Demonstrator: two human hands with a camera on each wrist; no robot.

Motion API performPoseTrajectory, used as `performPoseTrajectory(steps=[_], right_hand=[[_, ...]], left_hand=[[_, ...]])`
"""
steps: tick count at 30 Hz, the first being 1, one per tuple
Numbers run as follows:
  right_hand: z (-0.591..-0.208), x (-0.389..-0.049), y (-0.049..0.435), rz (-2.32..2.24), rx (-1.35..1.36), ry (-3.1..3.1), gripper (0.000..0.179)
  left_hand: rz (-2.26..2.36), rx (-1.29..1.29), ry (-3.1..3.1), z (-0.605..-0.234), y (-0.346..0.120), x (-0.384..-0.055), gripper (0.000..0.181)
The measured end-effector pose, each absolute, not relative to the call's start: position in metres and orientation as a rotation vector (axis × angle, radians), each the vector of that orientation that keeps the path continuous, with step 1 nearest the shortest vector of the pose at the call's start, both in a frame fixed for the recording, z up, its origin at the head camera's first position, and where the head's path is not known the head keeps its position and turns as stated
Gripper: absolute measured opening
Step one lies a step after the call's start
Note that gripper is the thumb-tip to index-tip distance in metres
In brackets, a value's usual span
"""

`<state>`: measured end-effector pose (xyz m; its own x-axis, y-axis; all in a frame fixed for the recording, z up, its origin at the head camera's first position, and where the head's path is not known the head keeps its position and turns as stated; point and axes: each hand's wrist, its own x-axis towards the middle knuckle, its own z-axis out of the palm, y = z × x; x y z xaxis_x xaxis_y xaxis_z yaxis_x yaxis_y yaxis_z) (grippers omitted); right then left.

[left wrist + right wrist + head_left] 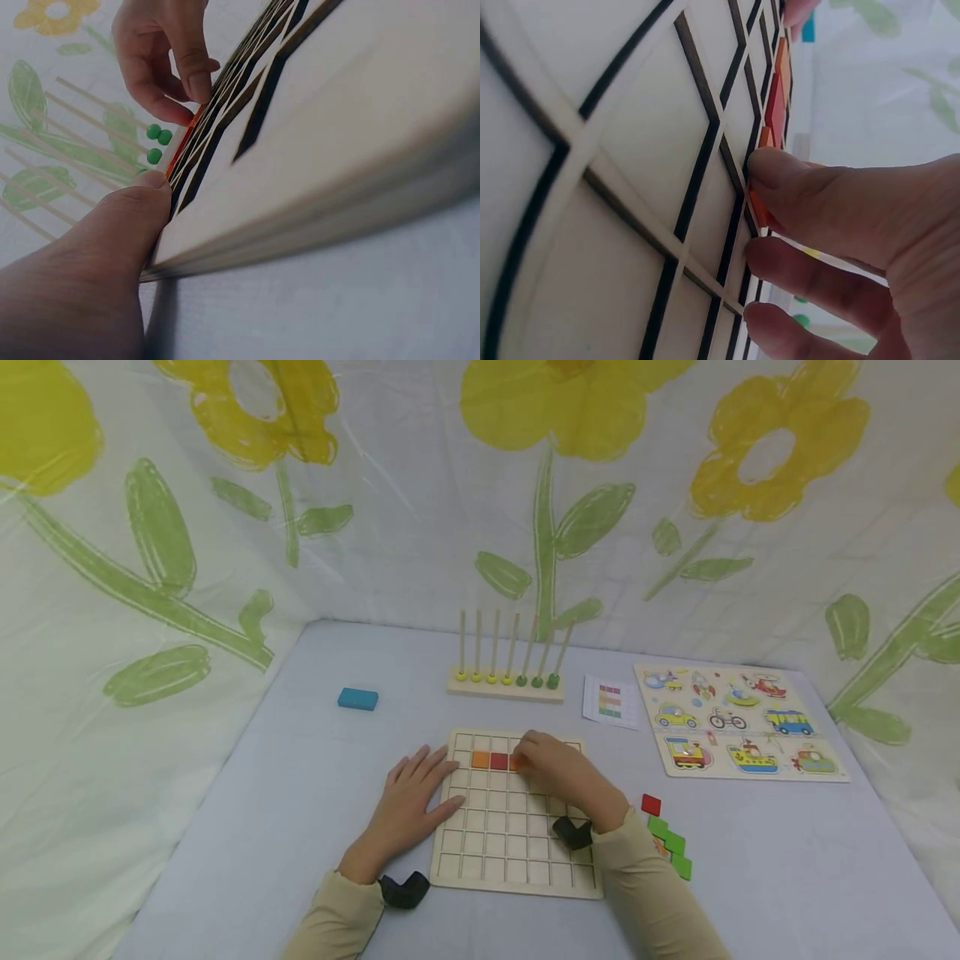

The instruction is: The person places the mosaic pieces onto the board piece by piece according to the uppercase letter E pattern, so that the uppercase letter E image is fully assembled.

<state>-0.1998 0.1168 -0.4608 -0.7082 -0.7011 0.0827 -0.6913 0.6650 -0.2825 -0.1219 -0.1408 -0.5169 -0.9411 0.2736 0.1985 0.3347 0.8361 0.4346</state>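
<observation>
A pale wooden grid board (pixel 495 843) lies on the table. In its upper part an orange tile (pixel 481 760) and a red tile (pixel 499 762) fill neighbouring squares. Just right of the red one, my right hand (pixel 562 770) pinches another orange tile (pixel 759 204) between thumb and fingers, at the board's surface. My left hand (pixel 411 802) rests with fingers spread over the board's left edge, its thumb (pixel 124 217) on the board. The right fingertips partly cover the pinched tile.
Loose green tiles (pixel 675 842) and a red tile (pixel 651 804) lie right of the board, partly behind my right sleeve. Beyond stand a bead peg rack (pixel 506 687), a pattern card (pixel 611 702) and a vehicle puzzle (pixel 720 756). A blue block (pixel 357 698) lies at the left.
</observation>
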Motion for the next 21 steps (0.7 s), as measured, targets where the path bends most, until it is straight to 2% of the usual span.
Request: performPoseTrajectory(steps=[9, 21], right_hand=[[-0.461, -0.208, 0.093, -0.545, -1.311, 2.796, 0.014], [-0.462, -0.21, 0.073, -0.434, -1.269, 2.792, 0.011]], left_hand=[[-0.739, -0.493, -2.865, -0.517, -0.141, -0.122, 0.055], [-0.726, -0.49, -2.886, -0.517, -0.142, -0.121, 0.055]])
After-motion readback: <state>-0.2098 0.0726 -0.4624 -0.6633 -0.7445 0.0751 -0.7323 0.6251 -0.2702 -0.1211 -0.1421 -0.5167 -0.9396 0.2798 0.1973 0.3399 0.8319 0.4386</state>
